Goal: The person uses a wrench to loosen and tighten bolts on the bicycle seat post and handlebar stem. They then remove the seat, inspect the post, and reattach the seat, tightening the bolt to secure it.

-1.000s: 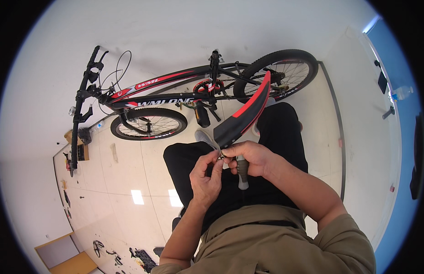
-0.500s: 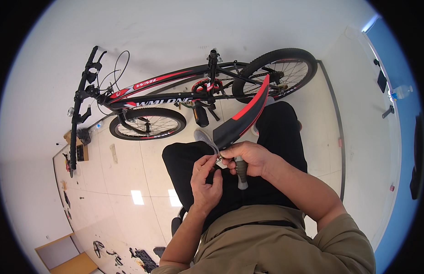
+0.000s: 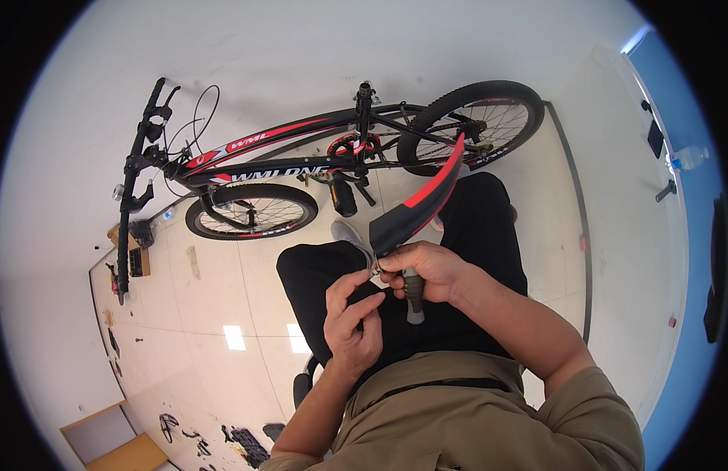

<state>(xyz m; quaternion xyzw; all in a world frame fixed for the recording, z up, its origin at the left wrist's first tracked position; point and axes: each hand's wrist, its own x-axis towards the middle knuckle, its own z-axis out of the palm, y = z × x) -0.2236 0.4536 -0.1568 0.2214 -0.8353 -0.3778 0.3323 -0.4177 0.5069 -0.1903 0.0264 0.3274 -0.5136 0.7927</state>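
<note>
My right hand (image 3: 428, 271) is closed around the near end of a black and red bicycle mudguard (image 3: 415, 208), its thumb and index finger at the tip. In the same hand sits a tool with a grey-green handle (image 3: 414, 297), probably a screwdriver; its working end is hidden by the fingers. A small metal piece (image 3: 375, 271) shows at the mudguard's end. My left hand (image 3: 354, 322) has its fingers apart, one fingertip reaching to that piece. The mudguard slants away between my knees, its red-edged tip near the rear wheel (image 3: 474, 125).
A black and red bicycle (image 3: 277, 161) without a saddle leans along the white wall, front wheel (image 3: 252, 212) on the left. Loose parts (image 3: 242, 446) lie on the tiled floor at lower left. At right, a plastic bottle (image 3: 689, 158) stands by a blue surface.
My left fingers have spread from a pinch at the mudguard's end, the thumb moving away. The right hand keeps its grip, and the mudguard has shifted only slightly.
</note>
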